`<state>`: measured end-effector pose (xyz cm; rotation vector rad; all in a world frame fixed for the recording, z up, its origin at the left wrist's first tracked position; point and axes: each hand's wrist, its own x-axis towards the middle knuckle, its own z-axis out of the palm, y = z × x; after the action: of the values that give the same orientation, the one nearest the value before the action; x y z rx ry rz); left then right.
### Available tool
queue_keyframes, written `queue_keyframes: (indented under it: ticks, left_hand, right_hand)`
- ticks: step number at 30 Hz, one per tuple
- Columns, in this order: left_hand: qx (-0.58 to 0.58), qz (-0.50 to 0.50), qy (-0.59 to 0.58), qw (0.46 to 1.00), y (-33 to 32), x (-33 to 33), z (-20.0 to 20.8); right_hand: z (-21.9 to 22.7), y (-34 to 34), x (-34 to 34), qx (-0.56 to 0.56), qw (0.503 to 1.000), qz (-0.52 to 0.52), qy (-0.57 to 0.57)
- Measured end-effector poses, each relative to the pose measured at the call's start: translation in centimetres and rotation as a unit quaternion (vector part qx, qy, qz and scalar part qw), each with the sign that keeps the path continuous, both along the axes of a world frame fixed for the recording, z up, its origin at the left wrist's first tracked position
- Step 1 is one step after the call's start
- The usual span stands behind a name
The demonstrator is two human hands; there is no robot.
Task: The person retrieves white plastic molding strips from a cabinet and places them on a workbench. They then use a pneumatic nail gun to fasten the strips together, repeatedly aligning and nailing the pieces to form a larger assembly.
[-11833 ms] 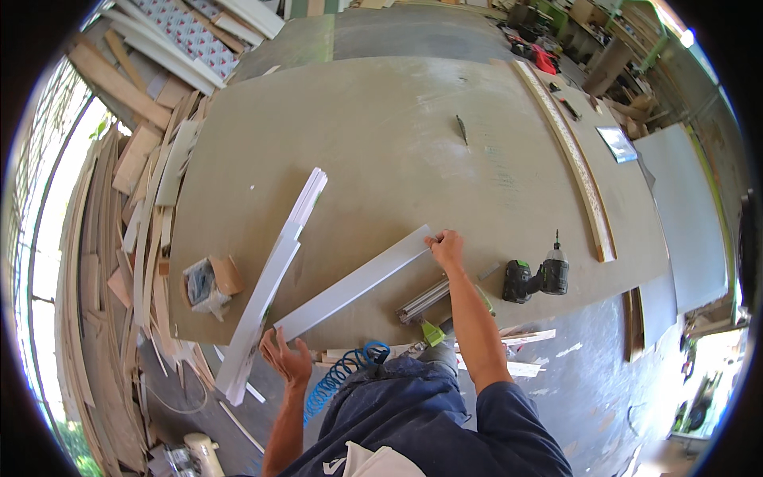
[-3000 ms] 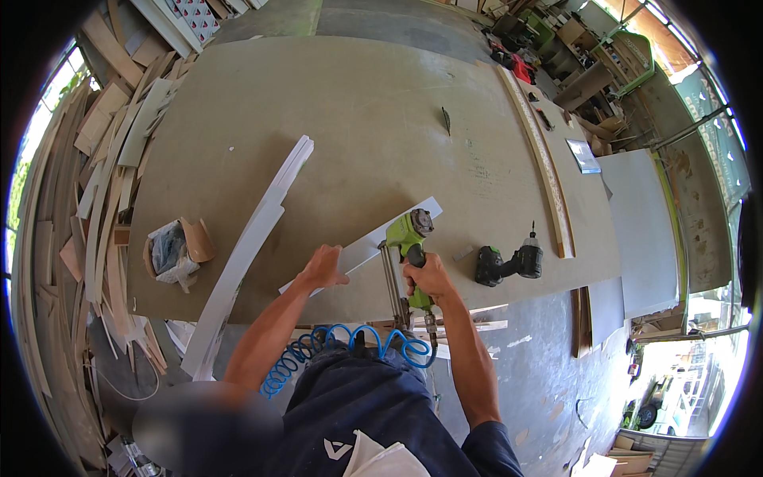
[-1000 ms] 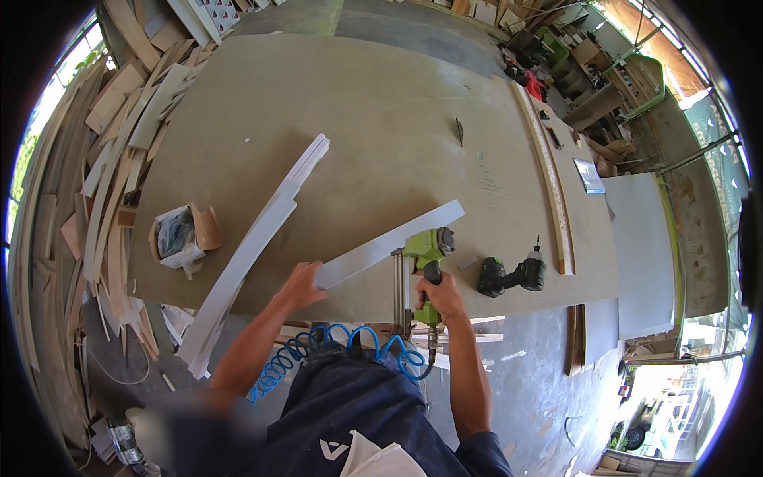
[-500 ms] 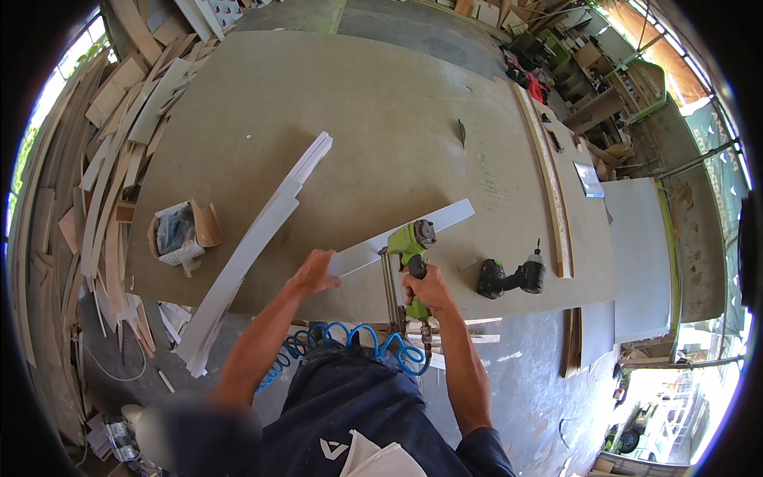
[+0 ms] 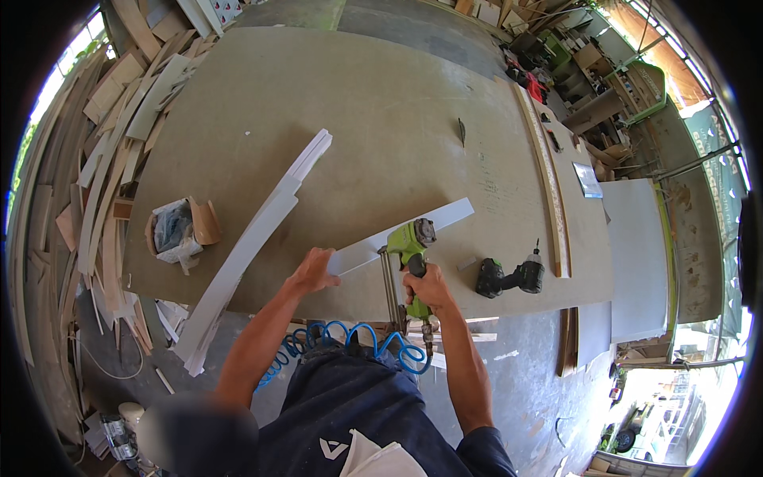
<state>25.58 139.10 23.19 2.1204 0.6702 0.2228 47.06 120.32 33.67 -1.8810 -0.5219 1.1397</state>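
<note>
My right hand is wrapped round the handle of a green pneumatic nail gun, with a blue coiled air hose below it. The gun's nose lies over a white strip of board that slants across the near part of the table. At the strip's left end, my left hand grips it, thumb on the near side; some of its fingers are hidden. The gun's body covers part of the strip's middle.
On the large worktable, a stack of white strips overhangs the near edge. A box stands left, a cordless drill right. Farther right lies a long wooden strip. Scrap wood is heaped along the left side.
Both hands, the nail gun and the white strip keep practically the same places. Only a slight shift of the whole view shows.
</note>
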Motion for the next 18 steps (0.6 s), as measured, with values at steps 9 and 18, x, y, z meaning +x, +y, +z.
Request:
queue_keyframes:
  ticks: [9,18]
  left_hand:
    - [-0.023,-0.004,0.002,1.0,0.4,-0.1,-1.3]
    - [-0.041,-0.009,0.051,0.998,0.3,0.1,-0.5]
  right_hand:
    - [0.1,-0.2,-0.4,0.007,1.0,-0.018,0.012]
    - [0.5,0.0,-0.9,-0.001,1.0,-0.003,0.002]
